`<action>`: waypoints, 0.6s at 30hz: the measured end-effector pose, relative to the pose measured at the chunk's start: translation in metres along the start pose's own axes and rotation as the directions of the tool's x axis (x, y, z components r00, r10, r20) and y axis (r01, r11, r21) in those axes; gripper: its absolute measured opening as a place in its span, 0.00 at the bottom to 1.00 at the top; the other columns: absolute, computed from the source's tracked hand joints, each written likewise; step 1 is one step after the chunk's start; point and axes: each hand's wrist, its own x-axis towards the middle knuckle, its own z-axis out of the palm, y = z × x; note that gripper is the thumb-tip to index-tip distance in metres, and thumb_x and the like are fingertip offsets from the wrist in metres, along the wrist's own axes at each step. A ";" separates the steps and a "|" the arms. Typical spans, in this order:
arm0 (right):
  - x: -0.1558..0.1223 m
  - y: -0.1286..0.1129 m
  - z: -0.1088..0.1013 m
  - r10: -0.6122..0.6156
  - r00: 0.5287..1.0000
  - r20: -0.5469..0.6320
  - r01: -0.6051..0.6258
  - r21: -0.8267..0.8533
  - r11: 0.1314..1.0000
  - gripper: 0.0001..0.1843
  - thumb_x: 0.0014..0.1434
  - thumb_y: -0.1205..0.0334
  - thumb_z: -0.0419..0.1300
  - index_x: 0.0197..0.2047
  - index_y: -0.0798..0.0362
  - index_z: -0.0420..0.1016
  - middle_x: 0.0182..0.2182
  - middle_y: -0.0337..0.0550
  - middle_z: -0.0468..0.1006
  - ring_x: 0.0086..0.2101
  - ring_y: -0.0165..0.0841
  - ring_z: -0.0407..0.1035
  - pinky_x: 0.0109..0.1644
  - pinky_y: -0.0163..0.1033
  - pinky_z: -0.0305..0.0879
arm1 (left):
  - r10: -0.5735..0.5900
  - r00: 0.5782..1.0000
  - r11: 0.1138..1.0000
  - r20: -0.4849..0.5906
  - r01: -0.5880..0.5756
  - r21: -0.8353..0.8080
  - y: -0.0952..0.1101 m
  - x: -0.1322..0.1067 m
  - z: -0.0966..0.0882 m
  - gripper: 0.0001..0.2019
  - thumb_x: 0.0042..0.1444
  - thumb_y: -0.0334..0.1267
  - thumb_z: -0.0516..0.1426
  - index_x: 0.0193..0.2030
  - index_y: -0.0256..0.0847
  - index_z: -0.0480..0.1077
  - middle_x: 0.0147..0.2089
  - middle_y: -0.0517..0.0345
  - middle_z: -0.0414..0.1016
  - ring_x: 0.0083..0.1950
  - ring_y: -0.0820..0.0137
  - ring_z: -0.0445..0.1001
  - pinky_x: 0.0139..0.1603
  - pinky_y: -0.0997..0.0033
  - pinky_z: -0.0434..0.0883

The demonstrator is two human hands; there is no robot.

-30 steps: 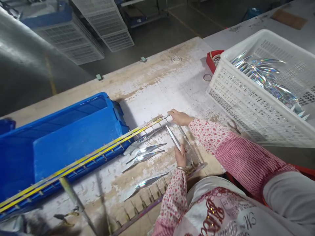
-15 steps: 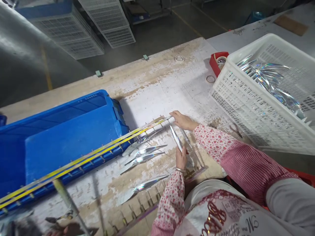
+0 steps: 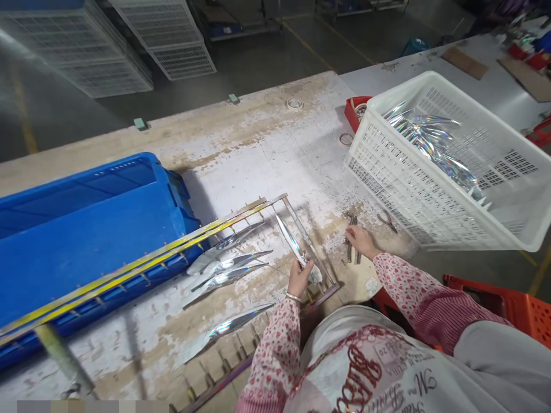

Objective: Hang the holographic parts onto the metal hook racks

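Observation:
My left hand (image 3: 300, 276) is closed around the lower end of a shiny silver fishing lure (image 3: 289, 236), long and tapered. The lure's upper tip lies by the end of a wooden rack (image 3: 189, 244) with yellow-edged bars and a row of small hooks; whether it hangs from a hook is too small to tell. Over by the right side of the rack, my right hand (image 3: 361, 240) has its fingers on the pliers (image 3: 353, 248) lying on the worktable (image 3: 267, 166). Several similar silver lures (image 3: 236, 276) rest on the table under the rack.
A blue bin (image 3: 99, 229) stands at left beneath the rack bars. At right, a white perforated crate (image 3: 400, 172) holds many silver lures. Nearby are a second pair of pliers (image 3: 387, 221), a tape roll (image 3: 295, 104), a red box (image 3: 352, 112) and a red stool (image 3: 503, 304).
My right hand has left the rack's corner and moved right and down to the pliers. My left hand keeps its hold on the lure. The whole view has shifted.

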 end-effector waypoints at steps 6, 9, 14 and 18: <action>-0.028 0.028 0.000 0.268 0.957 0.110 -0.241 -0.209 0.948 0.19 0.57 0.52 0.61 0.49 0.53 0.69 0.43 0.48 0.75 0.43 0.38 0.70 0.44 0.38 0.62 | -0.001 1.000 0.999 0.025 0.002 -0.043 0.004 -0.007 -0.004 0.26 0.40 0.55 0.66 0.40 0.39 0.68 0.40 0.53 0.75 0.42 0.65 0.73 0.47 0.64 0.69; -0.031 0.030 0.007 0.273 0.960 0.052 -0.259 -0.190 0.947 0.23 0.55 0.59 0.62 0.53 0.53 0.66 0.46 0.49 0.74 0.45 0.37 0.70 0.45 0.37 0.62 | -0.003 1.000 0.999 0.004 0.003 -0.034 0.007 -0.011 -0.006 0.26 0.40 0.54 0.66 0.42 0.40 0.68 0.38 0.55 0.75 0.41 0.66 0.73 0.45 0.65 0.69; -0.025 0.033 0.006 0.429 0.903 0.033 -0.430 0.103 0.897 0.23 0.43 0.73 0.62 0.45 0.54 0.70 0.29 0.39 0.74 0.34 0.33 0.70 0.37 0.33 0.60 | 0.003 0.999 0.998 -0.051 -0.006 -0.065 0.014 -0.007 -0.007 0.31 0.41 0.55 0.65 0.48 0.39 0.66 0.34 0.59 0.72 0.36 0.71 0.70 0.39 0.71 0.66; -0.025 0.025 -0.003 0.512 0.850 0.123 -0.511 0.423 0.748 0.06 0.45 0.67 0.58 0.30 0.53 0.65 0.17 0.32 0.63 0.21 0.27 0.61 0.25 0.31 0.54 | 0.004 0.998 0.998 -0.064 -0.008 -0.064 0.021 0.005 -0.003 0.34 0.40 0.57 0.65 0.49 0.39 0.64 0.30 0.62 0.70 0.32 0.71 0.69 0.35 0.72 0.65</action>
